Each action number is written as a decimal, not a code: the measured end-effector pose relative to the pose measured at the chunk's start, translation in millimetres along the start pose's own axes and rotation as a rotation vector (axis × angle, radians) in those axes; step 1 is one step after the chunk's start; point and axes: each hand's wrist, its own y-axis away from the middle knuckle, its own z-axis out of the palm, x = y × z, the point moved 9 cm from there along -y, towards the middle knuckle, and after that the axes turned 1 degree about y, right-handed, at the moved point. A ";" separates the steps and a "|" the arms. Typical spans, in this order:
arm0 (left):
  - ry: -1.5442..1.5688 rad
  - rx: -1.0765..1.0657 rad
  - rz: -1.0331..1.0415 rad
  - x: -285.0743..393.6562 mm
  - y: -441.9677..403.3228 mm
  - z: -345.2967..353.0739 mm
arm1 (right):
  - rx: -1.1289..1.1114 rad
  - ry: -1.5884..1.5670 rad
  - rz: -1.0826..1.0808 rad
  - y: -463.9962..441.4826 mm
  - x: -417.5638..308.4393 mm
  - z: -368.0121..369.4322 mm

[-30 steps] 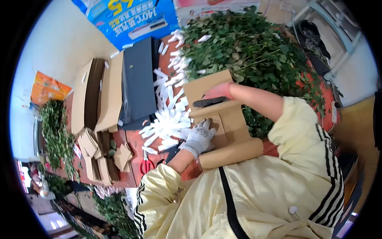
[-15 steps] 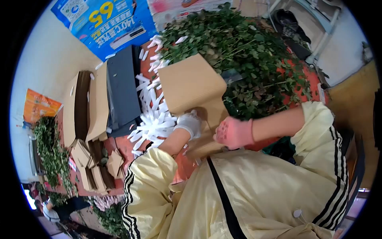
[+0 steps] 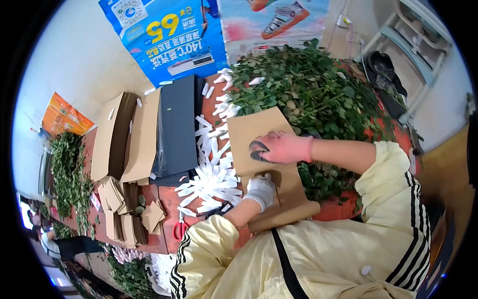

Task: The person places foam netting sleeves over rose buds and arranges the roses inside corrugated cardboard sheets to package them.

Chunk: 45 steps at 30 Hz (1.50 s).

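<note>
A brown corrugated cardboard sheet (image 3: 259, 129) lies bent on the table in front of me, its near end curled up against my jacket. My right hand (image 3: 281, 147), in a pink glove with dark grey patches, rests on the upper part of the sheet with its fingers spread over the surface. Lower down, my left hand (image 3: 261, 192) in a white glove presses on the sheet, fingers laid on it. Beside the left hand is a heap of white strip-like sleeves (image 3: 211, 182). Leafy green stems (image 3: 308, 94) are piled behind and right of the sheet.
Red-handled scissors (image 3: 180, 229) lie left of my left sleeve. Stacked cardboard sheets (image 3: 112, 134), a dark grey board (image 3: 177, 129) and small folded cardboard pieces (image 3: 119, 199) sit further left. A pale metal-framed stand (image 3: 408, 55) is at back right. Another person (image 3: 52, 244) appears far left.
My right hand has gone from a closed fist near my body to spread on the sheet's upper part. The left hand stays on the sheet. The view has shifted, bringing the scissors into sight.
</note>
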 end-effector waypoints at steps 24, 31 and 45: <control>0.905 0.153 0.676 -51.5 59.9 -87.6 | -1.085 -0.540 0.272 9.0 116.4 174.3; 1.130 0.101 0.290 -107.1 -30.5 -20.2 | -0.692 -0.215 0.257 -33.1 107.0 84.4; 0.924 -0.245 0.387 -97.1 -57.5 8.2 | -0.380 0.955 0.037 -66.4 195.2 76.0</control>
